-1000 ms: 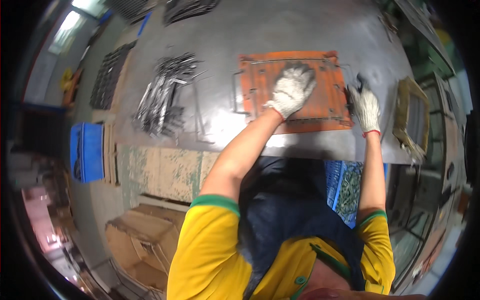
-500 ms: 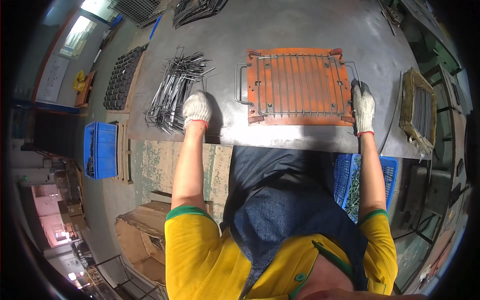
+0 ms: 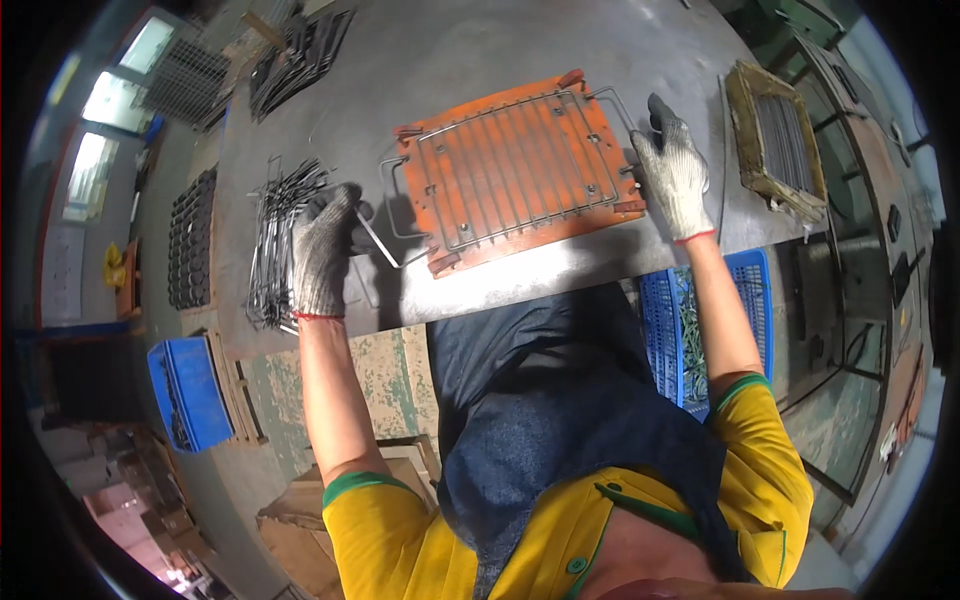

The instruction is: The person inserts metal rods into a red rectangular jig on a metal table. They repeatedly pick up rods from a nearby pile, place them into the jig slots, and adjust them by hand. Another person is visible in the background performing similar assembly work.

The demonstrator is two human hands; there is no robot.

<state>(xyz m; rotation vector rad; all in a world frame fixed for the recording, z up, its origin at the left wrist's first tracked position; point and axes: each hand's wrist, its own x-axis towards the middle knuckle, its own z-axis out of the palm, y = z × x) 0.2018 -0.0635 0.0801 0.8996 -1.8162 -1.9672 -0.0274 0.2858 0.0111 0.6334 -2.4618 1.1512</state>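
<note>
My left hand point(image 3: 325, 250), in a white knit glove with dark fingertips, closes on a bent wire handle point(image 3: 376, 240). The wire reaches toward the near left corner of an orange metal jig plate point(image 3: 450, 255). Beside and partly under this hand lies a pile of bent wire handles point(image 3: 275, 230). A wire rack point(image 3: 512, 165) of parallel bars lies on the jig, between corner blocks, with a U-shaped handle at each side. My right hand point(image 3: 675, 175), gloved alike, is at the rack's right handle point(image 3: 615, 97), thumb and forefinger apart. Its other fingers are partly hidden.
All this stands on a grey metal table point(image 3: 500, 45). A worn box of rods point(image 3: 785, 135) sits at the right. Dark bent metal parts point(image 3: 300, 65) lie at the far left. A blue crate point(image 3: 660, 345) is below the near edge; a blue bin point(image 3: 190, 395) stands left.
My left hand has lifted a wire handle from the pile and brought it toward the jig. The right hand's fingers have loosened from the right handle. The view has turned.
</note>
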